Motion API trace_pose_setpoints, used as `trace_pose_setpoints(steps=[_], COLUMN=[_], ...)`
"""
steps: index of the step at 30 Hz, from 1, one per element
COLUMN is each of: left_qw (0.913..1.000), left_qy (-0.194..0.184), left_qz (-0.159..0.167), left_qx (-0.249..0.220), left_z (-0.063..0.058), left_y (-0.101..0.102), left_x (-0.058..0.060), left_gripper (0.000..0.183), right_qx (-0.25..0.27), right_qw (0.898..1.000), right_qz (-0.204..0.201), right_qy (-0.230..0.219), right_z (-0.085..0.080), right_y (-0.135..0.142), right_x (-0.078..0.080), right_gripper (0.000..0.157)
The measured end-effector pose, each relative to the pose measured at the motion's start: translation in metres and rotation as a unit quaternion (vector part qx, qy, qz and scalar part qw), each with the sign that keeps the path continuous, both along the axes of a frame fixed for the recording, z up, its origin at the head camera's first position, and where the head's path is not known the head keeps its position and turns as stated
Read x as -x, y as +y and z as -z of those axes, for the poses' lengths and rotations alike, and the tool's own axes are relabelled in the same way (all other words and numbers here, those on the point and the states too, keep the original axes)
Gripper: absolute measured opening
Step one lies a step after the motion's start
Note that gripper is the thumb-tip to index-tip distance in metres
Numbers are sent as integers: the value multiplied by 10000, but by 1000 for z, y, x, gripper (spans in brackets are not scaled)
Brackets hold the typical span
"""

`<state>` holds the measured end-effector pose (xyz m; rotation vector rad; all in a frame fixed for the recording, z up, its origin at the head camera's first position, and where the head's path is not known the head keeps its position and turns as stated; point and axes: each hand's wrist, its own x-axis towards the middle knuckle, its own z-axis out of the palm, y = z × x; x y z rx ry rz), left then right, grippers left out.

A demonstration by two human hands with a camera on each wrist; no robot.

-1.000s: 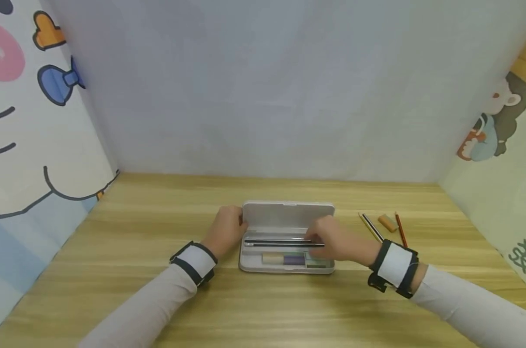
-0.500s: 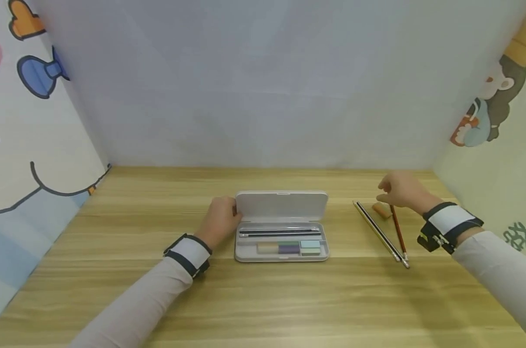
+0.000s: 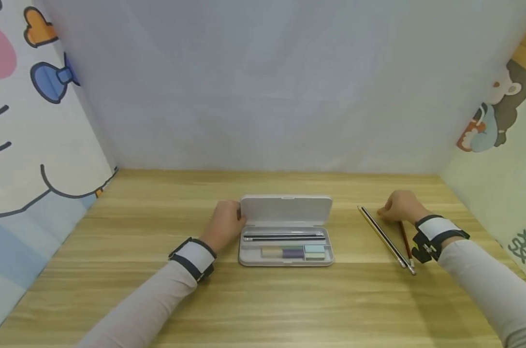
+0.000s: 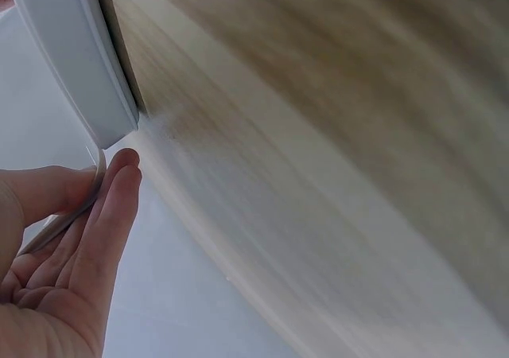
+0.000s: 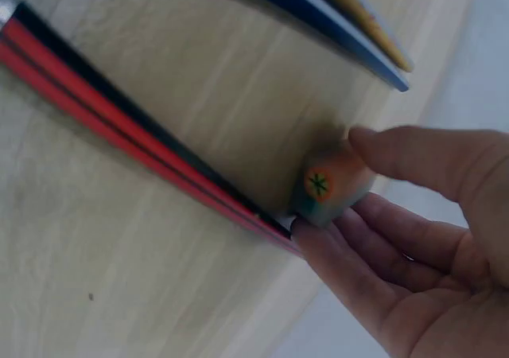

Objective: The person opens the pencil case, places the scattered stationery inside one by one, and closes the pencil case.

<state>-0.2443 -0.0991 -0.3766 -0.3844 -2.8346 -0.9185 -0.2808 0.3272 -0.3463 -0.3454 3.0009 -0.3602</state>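
A wooden table (image 3: 263,309) with pale, streaky grain stretches out in front of me. At its middle sits an open white pencil case (image 3: 286,211), lid raised along the far side. To the right, a dark pencil (image 5: 318,24) and a yellow pencil (image 5: 358,12) lie close together, slanting. Farther right lies a red-and-black pencil (image 5: 135,127). The orange block (image 5: 330,183) I pinch is near its tip; whether it touches wood I cannot tell.

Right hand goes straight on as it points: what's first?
The orange block, pinched in the right hand; past it, perhaps the paired pencils to its left, though depth is unclear.
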Motion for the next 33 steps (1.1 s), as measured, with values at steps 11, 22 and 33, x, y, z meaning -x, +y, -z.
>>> trace_pose_setpoints(steps=[11, 22, 33], left_qw=[10000, 10000, 9999], left_qy=[38, 12, 133], left_qz=[-43, -85, -31], left_qx=[-15, -15, -28], left_z=[0, -2, -1], left_y=[1, 1, 0], left_x=[-2, -3, -3], left_gripper=[11, 9, 14], right_qx=[315, 609, 630], right_qw=[9994, 9970, 9892], right_qz=[119, -427, -1267], right_qy=[-19, 220, 369], right_z=[-6, -20, -26], right_y=[-11, -45, -84], right_x=[-8, -20, -38], right_gripper=[24, 20, 14])
